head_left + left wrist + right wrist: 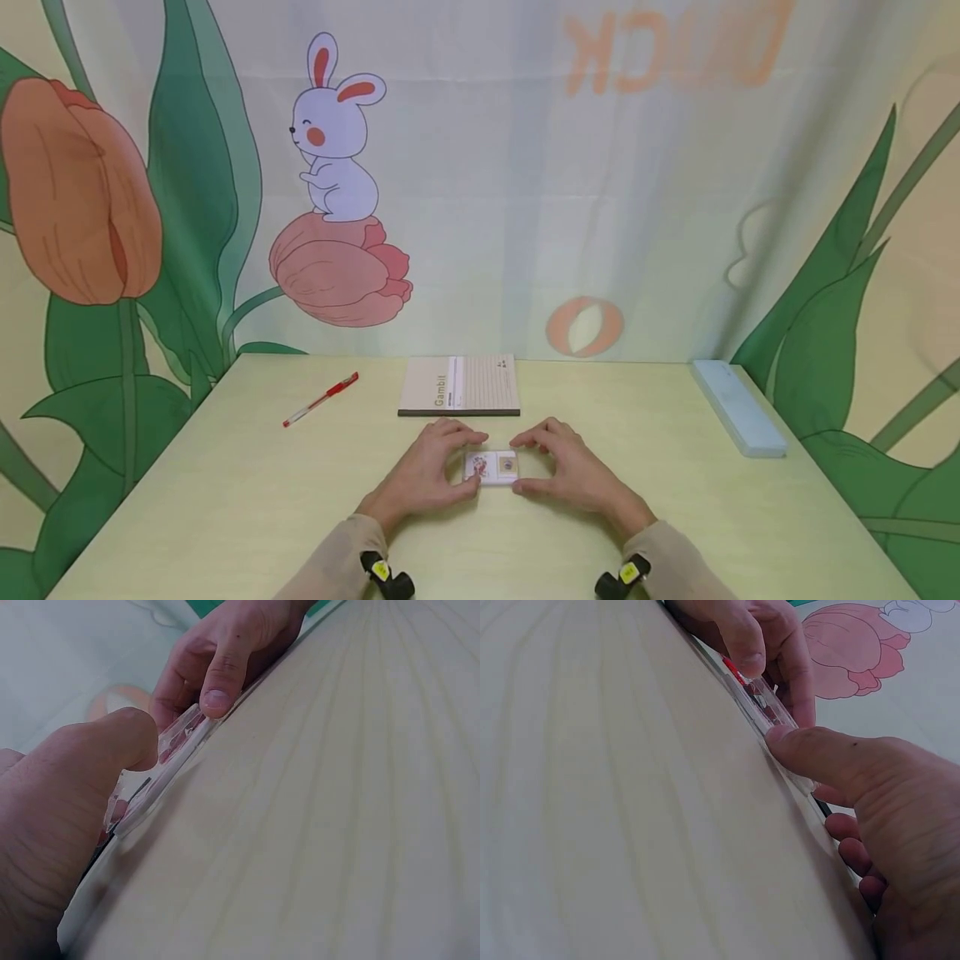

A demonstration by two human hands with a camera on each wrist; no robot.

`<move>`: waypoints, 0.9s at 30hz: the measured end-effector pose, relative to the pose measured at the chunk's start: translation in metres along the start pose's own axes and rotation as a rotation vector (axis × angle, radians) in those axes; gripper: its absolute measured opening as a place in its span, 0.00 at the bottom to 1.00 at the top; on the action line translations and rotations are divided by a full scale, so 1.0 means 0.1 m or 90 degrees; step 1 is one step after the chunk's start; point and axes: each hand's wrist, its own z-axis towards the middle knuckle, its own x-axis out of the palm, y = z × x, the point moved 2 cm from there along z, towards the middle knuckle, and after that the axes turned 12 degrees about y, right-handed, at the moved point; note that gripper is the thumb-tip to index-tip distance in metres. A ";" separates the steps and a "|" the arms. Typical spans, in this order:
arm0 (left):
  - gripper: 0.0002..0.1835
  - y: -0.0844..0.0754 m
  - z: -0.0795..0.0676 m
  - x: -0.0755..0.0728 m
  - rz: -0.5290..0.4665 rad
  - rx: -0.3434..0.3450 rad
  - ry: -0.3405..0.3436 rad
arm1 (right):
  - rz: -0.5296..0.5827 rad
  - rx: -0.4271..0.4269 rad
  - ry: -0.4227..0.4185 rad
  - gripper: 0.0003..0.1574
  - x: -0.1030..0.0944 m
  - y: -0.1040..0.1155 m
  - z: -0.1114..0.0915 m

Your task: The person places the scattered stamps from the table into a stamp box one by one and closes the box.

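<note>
A small flat clear-and-white plastic case (pixel 491 468) sits low at the table, between the two hands. A printed figure shows on its left half and a square with a dark round spot on its right. My left hand (pixel 435 465) holds the case's left end, thumb at the near side and fingers on the far side. The right hand (pixel 573 468) holds its right end in the same way. From the right wrist view, the right thumb (pixel 810 750) touches the case's edge (pixel 769 712). In the left wrist view, the left thumb (pixel 124 739) partly covers the case (pixel 169 761).
Behind the hands lies a notebook (pixel 459 386) marked Gambit. A red pen (pixel 321 400) lies at the back left, and a long light-blue box (pixel 738 408) at the right edge. A printed curtain (pixel 480 167) hangs behind the pale table (pixel 225 500).
</note>
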 end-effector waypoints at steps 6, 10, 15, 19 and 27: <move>0.29 0.00 0.00 0.01 0.007 0.000 0.008 | 0.002 -0.005 -0.002 0.36 0.01 -0.01 0.00; 0.29 0.00 0.00 0.00 0.003 -0.006 0.019 | -0.003 -0.011 -0.006 0.35 0.01 0.00 0.00; 0.30 0.00 -0.01 -0.01 0.007 -0.008 0.025 | -0.006 -0.008 -0.007 0.34 0.01 0.01 -0.01; 0.31 0.00 -0.01 0.00 0.015 -0.010 0.029 | -0.006 -0.006 -0.004 0.33 0.00 0.02 0.00; 0.32 0.01 -0.01 0.00 0.011 -0.017 0.040 | -0.006 -0.008 -0.002 0.33 0.00 0.02 0.00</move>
